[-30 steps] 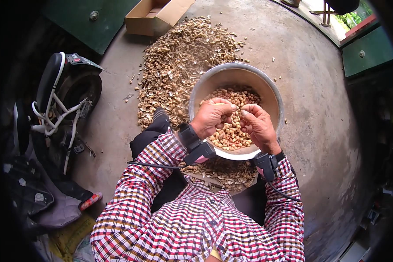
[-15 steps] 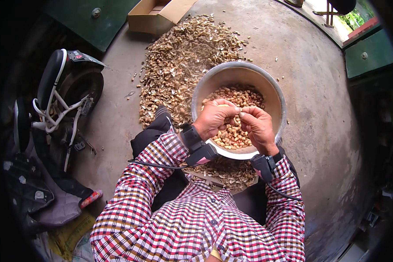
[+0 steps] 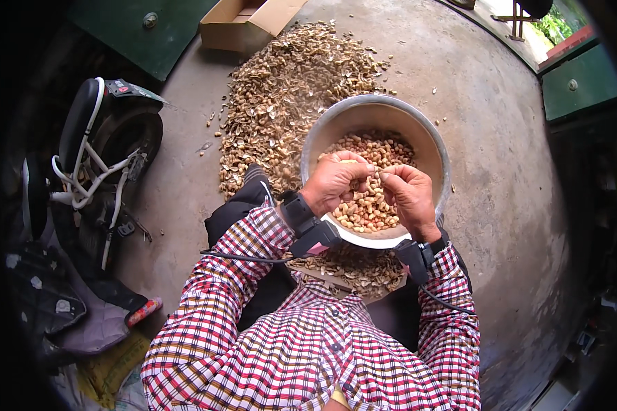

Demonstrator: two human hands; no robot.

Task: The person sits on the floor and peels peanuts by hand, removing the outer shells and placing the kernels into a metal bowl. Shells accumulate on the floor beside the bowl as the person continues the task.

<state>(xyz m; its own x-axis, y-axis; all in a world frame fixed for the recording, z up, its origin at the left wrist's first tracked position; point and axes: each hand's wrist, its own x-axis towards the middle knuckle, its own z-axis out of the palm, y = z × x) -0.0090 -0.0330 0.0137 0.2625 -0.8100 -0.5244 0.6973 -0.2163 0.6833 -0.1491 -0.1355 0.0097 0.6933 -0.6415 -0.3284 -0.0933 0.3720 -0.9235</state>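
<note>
Bare L hand [image 3: 331, 183] & bare R hand [image 3: 413, 198], over round silver metal basin [image 3: 428, 147] w/ tan peanuts [image 3: 363, 214].
Both pinched closed, can't tell on what; brown shell heap [image 3: 274, 103] far left.

- Peanuts [image 3: 367, 211]: inside basin [image 3: 429, 145], under left hand [image 3: 334, 182] and right hand [image 3: 411, 197].
- Peanut shells [image 3: 274, 103]: on floor [image 3: 500, 137], basin's ten o'clock.
- Cardboard box [image 3: 221, 36]: eleven o'clock, beyond shells.
- Bike [image 3: 79, 127]: nine o'clock, left of shells.

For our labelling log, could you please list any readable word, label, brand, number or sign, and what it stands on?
None is legible.
Sticker on the bike: too small to read.
Marks on the yellow sack: too blurred.
Metal bowl and cardboard box: no text visible.
</note>
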